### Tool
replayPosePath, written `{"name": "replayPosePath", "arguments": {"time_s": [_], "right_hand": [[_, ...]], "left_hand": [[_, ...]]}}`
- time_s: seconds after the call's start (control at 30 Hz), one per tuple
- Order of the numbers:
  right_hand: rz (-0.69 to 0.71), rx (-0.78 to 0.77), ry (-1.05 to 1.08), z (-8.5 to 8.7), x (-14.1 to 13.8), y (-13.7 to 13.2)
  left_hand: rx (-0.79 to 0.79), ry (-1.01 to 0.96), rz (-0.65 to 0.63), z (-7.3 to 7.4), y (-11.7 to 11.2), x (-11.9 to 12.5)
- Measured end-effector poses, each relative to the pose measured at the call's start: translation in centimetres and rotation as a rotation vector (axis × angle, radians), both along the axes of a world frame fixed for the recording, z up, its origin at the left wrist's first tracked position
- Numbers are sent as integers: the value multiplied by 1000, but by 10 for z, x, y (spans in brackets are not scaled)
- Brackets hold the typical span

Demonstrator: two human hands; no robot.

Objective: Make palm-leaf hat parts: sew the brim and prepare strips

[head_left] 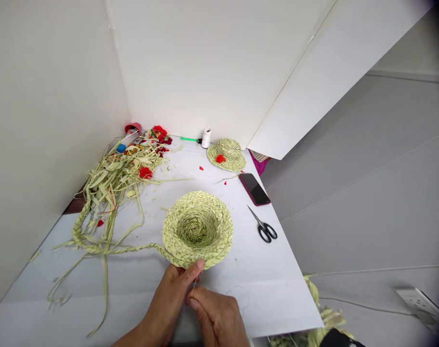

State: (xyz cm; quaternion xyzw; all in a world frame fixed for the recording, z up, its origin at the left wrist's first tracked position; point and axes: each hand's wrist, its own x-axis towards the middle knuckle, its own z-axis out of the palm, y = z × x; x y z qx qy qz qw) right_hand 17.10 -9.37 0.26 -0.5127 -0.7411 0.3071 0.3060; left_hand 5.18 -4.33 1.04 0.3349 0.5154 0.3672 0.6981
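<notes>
A small woven pale-green straw hat (198,229) lies upside down on the white table (270,279), with a braided straw tail (114,249) running off to its left. My left hand (171,296) pinches the hat's near brim between thumb and fingers. My right hand (217,315) is closed just below it, pinching a thin needle (194,286) that points up at the brim. A fine thread (241,294) loops on the table beside my right hand.
A pile of loose straw strips (111,188) with red flowers (159,135) fills the left back. A finished straw hat (226,154) with a red flower, a white thread spool (206,138), a dark red phone (254,189) and black scissors (263,226) lie to the right. The table edge drops off at right.
</notes>
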Motion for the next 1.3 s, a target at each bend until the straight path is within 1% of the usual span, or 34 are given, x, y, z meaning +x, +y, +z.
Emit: {"name": "replayPosePath", "arguments": {"time_s": [0.1, 0.17, 0.23, 0.3, 0.33, 0.37, 0.4, 0.43, 0.5, 0.53, 0.57, 0.6, 0.67, 0.73, 0.83, 0.93, 1.0, 1.1, 1.2, 1.3], "right_hand": [[52, 227, -112, -6, -4, 3], [83, 311, -138, -9, -5, 4], [131, 304, -134, -6, -1, 4], [173, 193, -97, 3, 13, 3], [161, 114, -59, 9, 25, 3], [111, 27, -19, 16, 38, 3], [12, -42, 29, 22, 54, 3], [-124, -107, 58, 27, 71, 2], [-400, -220, 30, 36, 104, 2], [-484, -254, 5, 38, 118, 3], [-530, -282, -20, 40, 130, 3], [-540, -307, -40, 41, 138, 4], [-482, -348, -71, 45, 145, 9], [-369, -364, -106, 52, 141, 15], [-179, -374, -149, 68, 119, 27], [-34, -368, -169, 86, 93, 44], [52, -264, -200, 95, 77, 56], [179, -78, -287, 101, 61, 75], [283, 19, -411, 103, 51, 88], [340, 77, -513, 103, 45, 95]], "left_hand": [[14, 58, 15, -3, -2, 1], [15, 88, 17, -4, -2, 2], [20, 105, 12, -3, -2, 3], [32, 116, -8, 0, 0, 0], [42, 127, -23, 1, 1, -3], [50, 142, -43, 2, 1, -6], [53, 160, -58, 2, 2, -11], [53, 178, -67, 2, 2, -17], [48, 184, -81, -1, 1, -28], [45, 163, -86, -3, 1, -33], [42, 132, -83, -6, 0, -38], [43, 96, -73, -8, 0, -41], [46, 36, -28, -12, -1, -44], [41, -2, 28, -13, -1, -43], [17, -35, 39, -10, 1, -41], [13, -48, 31, -7, 3, -39], [21, -79, 48, -5, 4, -37], [26, -150, 63, -4, 4, -35], [25, -194, 55, -4, 4, -36], [13, -209, 72, -5, 4, -37]]}}
